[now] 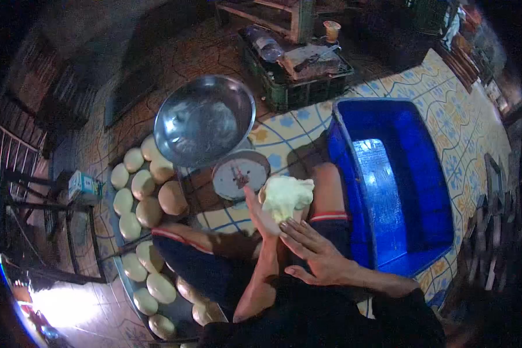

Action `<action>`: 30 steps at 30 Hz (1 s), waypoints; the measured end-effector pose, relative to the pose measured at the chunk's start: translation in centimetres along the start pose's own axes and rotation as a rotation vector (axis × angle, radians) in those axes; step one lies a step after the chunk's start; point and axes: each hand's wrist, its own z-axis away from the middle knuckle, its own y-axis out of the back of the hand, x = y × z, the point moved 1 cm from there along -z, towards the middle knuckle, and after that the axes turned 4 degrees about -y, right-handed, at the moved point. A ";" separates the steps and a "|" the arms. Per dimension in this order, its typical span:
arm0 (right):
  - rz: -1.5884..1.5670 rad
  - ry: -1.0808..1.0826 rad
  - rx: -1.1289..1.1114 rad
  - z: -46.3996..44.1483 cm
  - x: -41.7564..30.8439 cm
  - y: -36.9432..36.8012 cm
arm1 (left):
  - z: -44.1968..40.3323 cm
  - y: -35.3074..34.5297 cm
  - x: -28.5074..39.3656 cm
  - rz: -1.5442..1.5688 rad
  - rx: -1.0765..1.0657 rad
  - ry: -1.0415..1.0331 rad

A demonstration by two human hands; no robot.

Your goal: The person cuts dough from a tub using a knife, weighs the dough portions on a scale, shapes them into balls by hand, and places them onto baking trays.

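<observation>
A soft, pale lump of dough rests in my left hand, whose thumb points up along its left side and whose other fingers are mostly hidden beneath it. My right hand lies against the dough's near edge, fingers stretched out close together and thumb apart. Just beyond my left thumb stands a dial scale with a round white face. On top of it sits a wide, shiny metal bowl, tilted in my view. Both hands are above my lap, between my knees.
Smooth dough balls lie in rows on dark trays at my left. A deep blue tub stands at my right. Ahead, a dark crate carries a plastic bottle, a cup and a block with a knife.
</observation>
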 end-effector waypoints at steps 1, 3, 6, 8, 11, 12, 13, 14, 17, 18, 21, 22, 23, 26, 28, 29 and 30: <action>0.007 0.017 -0.017 0.7 -0.3 0.3 | 0.2 0.6 0.1 0.032 -0.010 0.016; -0.137 0.000 -0.004 1.7 0.3 1.5 | 0.1 0.8 0.4 0.406 -0.109 0.305; -0.169 0.085 0.198 0.5 -1.2 3.8 | 1.7 -2.2 3.3 0.250 -0.124 0.200; -0.081 0.207 0.287 -1.5 -2.2 4.3 | 2.1 -1.5 3.4 -0.131 -0.233 0.064; 0.236 0.122 0.193 -3.2 -4.2 1.3 | 3.8 -1.4 3.5 -0.079 -0.170 0.082; 0.161 0.127 0.184 -2.8 -4.7 0.2 | 4.2 -1.7 4.2 0.048 -0.096 0.159; 0.148 0.124 0.156 -2.0 -5.2 -0.6 | 4.5 -2.2 5.3 0.157 -0.024 0.237; 0.148 0.130 0.124 -1.3 -5.2 -0.7 | 4.4 -2.7 6.4 0.216 0.012 0.283; 0.132 0.199 0.074 0.0 -4.6 0.9 | 3.9 -2.9 7.6 0.346 -0.036 0.362; 0.097 0.242 0.070 0.1 -3.3 1.8 | 3.6 -2.6 7.6 0.388 -0.104 0.377; -0.022 0.216 0.265 -1.7 -3.0 4.8 | 4.9 -3.1 9.2 0.344 -0.166 0.363; -0.003 0.216 0.347 -3.4 -3.9 5.9 | 5.8 -4.4 10.1 0.315 -0.169 0.356; 0.017 0.216 0.431 -4.3 -4.6 6.4 | 6.4 -5.0 10.7 0.284 -0.174 0.351; 0.179 0.159 0.294 -4.7 -4.6 4.1 | 3.2 -0.4 7.6 0.658 -0.681 0.542; 0.113 0.154 0.439 -5.0 -3.4 3.5 | 6.4 -3.6 10.5 0.138 -0.305 0.393; 0.081 0.034 0.466 -5.2 -3.2 4.5 | 6.6 -3.5 10.5 0.341 -0.513 0.455; 0.048 -0.090 0.486 -5.7 -2.9 6.2 | 7.0 -3.0 10.5 0.552 -0.710 0.515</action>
